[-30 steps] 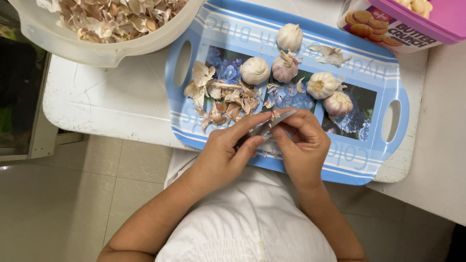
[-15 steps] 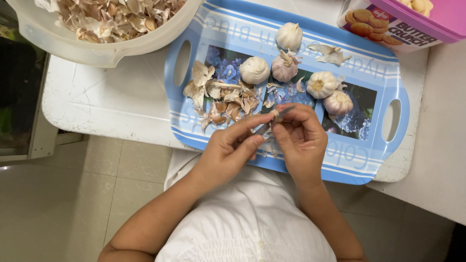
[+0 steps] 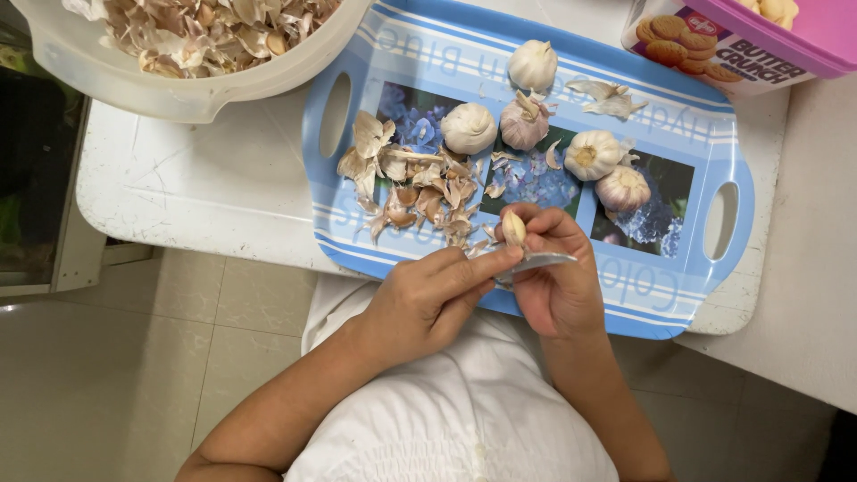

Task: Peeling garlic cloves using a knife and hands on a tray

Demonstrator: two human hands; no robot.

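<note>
While a knife (image 3: 534, 262) is held in the closed left hand (image 3: 420, 302), a clove (image 3: 514, 228) is now pinched up in the right hand (image 3: 555, 277). Beyond, skins (image 3: 411, 183) and bulbs (image 3: 470, 128) are left on the tray (image 3: 687, 295).

top edge chops off our big white plastic bowl of papery garlic skins (image 3: 192, 40) | pink-lidded biscuit box (image 3: 745, 40) runs off the top-right corner | our left hand (image 3: 428, 299) covers most of the small metal knife blade (image 3: 536, 261), can't see its handle | pale garlic clove (image 3: 513, 228) half buried in our right hand (image 3: 558, 277)
</note>
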